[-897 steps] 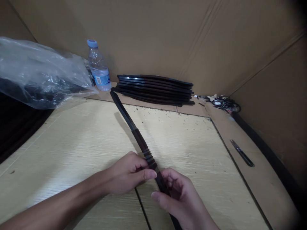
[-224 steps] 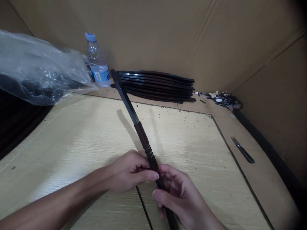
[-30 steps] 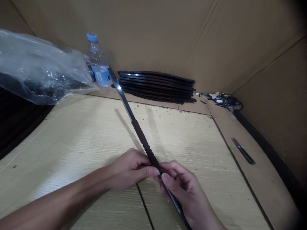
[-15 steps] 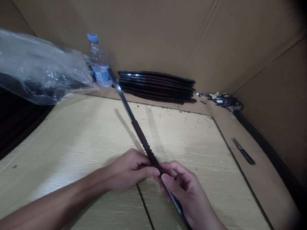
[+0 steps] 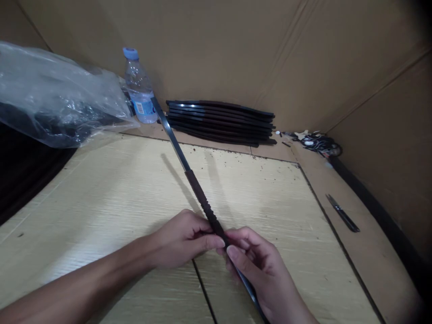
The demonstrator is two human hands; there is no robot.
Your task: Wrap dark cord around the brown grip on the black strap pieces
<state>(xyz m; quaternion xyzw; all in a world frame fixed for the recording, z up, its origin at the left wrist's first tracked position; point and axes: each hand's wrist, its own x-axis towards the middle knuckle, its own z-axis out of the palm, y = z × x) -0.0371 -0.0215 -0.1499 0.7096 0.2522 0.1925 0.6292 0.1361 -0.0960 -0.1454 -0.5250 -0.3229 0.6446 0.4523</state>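
Observation:
A long thin black strip (image 5: pixel 175 144) slants from the water bottle at the back down to my hands. A dark ribbed sleeve (image 5: pixel 201 200) covers its middle part. My left hand (image 5: pixel 182 240) pinches the strip at the sleeve's lower end, thumb and fingers closed round it. Just below that, my right hand (image 5: pixel 259 267) is curled round the strip's lower part. Both hands hover over the pale wooden board (image 5: pixel 101 202).
A stack of similar black strips (image 5: pixel 221 121) lies against the cardboard wall at the back. A water bottle (image 5: pixel 137 87) and a clear plastic bag (image 5: pixel 54 105) sit at the back left. Small scissors (image 5: pixel 342 213) and a tangle of scraps (image 5: pixel 317 141) lie at the right.
Over the last second almost nothing has moved. Compared with 7.5 s ago the strip is turned on edge, and my right hand grips it a little higher.

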